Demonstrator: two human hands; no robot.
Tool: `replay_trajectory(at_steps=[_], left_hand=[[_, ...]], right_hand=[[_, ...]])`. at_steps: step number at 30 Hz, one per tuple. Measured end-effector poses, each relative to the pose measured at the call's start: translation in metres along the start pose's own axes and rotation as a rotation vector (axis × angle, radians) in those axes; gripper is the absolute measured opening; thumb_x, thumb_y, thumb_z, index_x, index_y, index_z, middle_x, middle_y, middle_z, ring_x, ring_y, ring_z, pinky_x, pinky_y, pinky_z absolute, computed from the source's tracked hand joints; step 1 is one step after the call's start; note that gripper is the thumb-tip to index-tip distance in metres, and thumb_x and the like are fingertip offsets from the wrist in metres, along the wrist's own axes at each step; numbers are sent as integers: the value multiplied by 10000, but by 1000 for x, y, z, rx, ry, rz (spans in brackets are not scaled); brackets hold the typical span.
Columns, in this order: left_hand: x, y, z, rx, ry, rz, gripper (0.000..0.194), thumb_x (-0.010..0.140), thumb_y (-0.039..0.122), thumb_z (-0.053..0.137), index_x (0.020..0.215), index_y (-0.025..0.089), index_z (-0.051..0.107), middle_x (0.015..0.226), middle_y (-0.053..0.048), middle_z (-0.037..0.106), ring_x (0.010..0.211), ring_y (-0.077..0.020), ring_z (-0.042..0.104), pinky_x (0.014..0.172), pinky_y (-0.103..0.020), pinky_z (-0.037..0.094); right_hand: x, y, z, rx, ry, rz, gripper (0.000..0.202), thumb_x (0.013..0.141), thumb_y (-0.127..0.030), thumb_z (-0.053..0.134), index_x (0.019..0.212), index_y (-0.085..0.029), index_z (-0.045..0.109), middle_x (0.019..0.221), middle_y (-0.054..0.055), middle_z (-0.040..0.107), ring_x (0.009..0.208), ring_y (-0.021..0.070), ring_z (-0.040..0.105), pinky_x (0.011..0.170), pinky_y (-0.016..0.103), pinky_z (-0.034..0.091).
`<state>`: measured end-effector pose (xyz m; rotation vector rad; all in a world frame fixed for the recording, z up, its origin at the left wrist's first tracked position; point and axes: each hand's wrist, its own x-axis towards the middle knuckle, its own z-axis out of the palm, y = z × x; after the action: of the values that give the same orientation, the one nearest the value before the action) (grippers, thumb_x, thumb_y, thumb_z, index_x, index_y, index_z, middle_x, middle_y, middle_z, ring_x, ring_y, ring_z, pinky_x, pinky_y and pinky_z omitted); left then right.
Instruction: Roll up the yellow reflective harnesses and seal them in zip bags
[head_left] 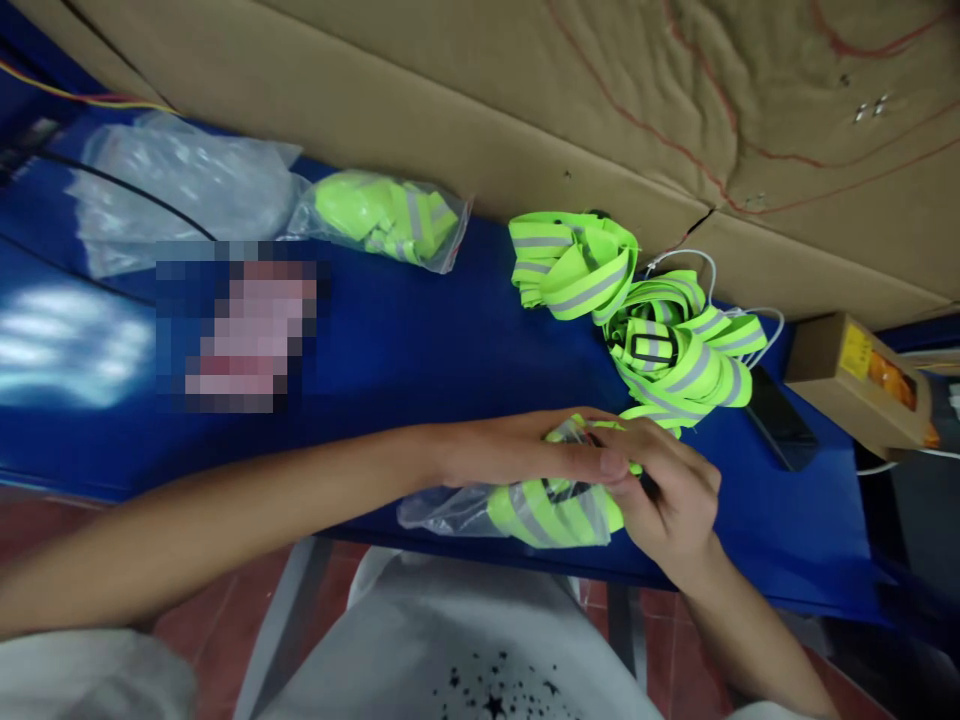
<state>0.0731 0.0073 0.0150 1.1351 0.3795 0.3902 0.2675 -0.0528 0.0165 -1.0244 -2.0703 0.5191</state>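
Note:
A clear plastic bag (450,510) lies at the front edge of the blue table, with a neon yellow-green reflective strap (551,515) mostly inside it. My left hand (517,450) reaches across from the left and grips the bag near its open end, thumb pointing right. On the other side, my right hand (671,490) has its fingers closed at the bag's mouth, pinching an end of the strap with a dark part showing. The fingertips of both hands meet there and partly hide the opening. Just behind my right hand lies a heap of loose reflective straps (694,370) with black buckles.
Farther back sit a folded reflective strap bundle (574,262), a filled bag (386,218) and a stack of empty plastic bags (187,185). A blurred-out pinkish item (251,335) lies left. At right are a dark phone (780,415), white cables and a small cardboard box (859,385). Cardboard (450,110) lines the back.

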Motion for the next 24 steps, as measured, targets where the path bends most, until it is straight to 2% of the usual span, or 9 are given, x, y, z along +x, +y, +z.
replay_trajectory(at_steps=[2, 4, 6, 9, 12, 15, 17, 20, 24], left_hand=[[1, -8, 0, -128, 8, -96, 679, 932, 591, 613, 1422, 131, 511, 1450, -157, 598, 1359, -279, 554, 1122, -395, 439], [-1, -14, -5, -155, 42, -130, 688, 934, 602, 609, 1448, 161, 491, 1511, -156, 545, 1428, -283, 488, 1168, -408, 390], [-4, -16, -14, -151, 40, -105, 662, 941, 563, 620, 1462, 182, 472, 1537, -156, 519, 1436, -280, 482, 1167, -417, 394], [-12, -15, -26, -153, -56, -67, 811, 920, 450, 682, 1586, 258, 263, 1560, -152, 492, 1377, -267, 551, 1096, -433, 468], [-19, -11, -28, -45, -130, -40, 1103, 802, 303, 812, 1631, 328, 86, 1465, -128, 581, 1265, -267, 635, 985, -422, 539], [-22, -7, -21, 64, -84, -14, 1161, 782, 213, 809, 1632, 305, 24, 1337, -120, 660, 1162, -260, 688, 907, -402, 570], [-24, -3, -16, 140, -57, 22, 1182, 779, 229, 820, 1632, 282, 4, 1298, -119, 678, 1131, -255, 701, 901, -391, 573], [-27, 3, -12, 356, -11, 77, 1241, 732, 336, 880, 1639, 293, 35, 1316, -103, 673, 1162, -266, 686, 928, -383, 560], [-30, 9, -8, 558, 57, 58, 1187, 765, 355, 852, 1648, 263, 63, 1309, -86, 677, 1124, -242, 690, 930, -349, 545]], right_hand=[[-1, 0, 1, -5, -28, 35, 169, 1014, -269, 604, 1158, -222, 679, 1003, 39, 753, 929, 181, 721, 817, 281, 580], [-3, 3, 1, -7, -38, 109, 267, 1029, -344, 568, 1260, -226, 633, 1072, 59, 747, 974, 202, 721, 845, 300, 583], [-4, 6, -2, 7, -56, 194, 430, 1035, -437, 531, 1409, -225, 542, 1222, 96, 713, 1086, 241, 700, 918, 349, 578], [-2, 9, -8, 19, -124, 226, 475, 1025, -456, 536, 1445, -234, 535, 1320, 116, 650, 1201, 280, 641, 1011, 416, 543], [1, 9, -14, 3, -142, 194, 383, 1004, -379, 603, 1366, -259, 634, 1255, 94, 642, 1162, 260, 643, 979, 387, 554], [-1, 9, -16, -21, -107, 99, 397, 970, -298, 678, 1365, -264, 661, 1190, 74, 663, 1064, 218, 673, 924, 334, 572], [-5, 9, -16, -14, -110, 11, 457, 938, -249, 721, 1390, -250, 652, 1179, 69, 680, 1024, 205, 686, 913, 320, 580], [-8, 8, -15, 17, -153, -70, 489, 913, -176, 732, 1391, -231, 647, 1174, 63, 695, 1008, 196, 699, 910, 315, 592], [-6, 5, -7, -19, -242, -116, 380, 940, -101, 627, 1307, -189, 666, 1190, 81, 709, 1091, 208, 699, 948, 332, 595]])
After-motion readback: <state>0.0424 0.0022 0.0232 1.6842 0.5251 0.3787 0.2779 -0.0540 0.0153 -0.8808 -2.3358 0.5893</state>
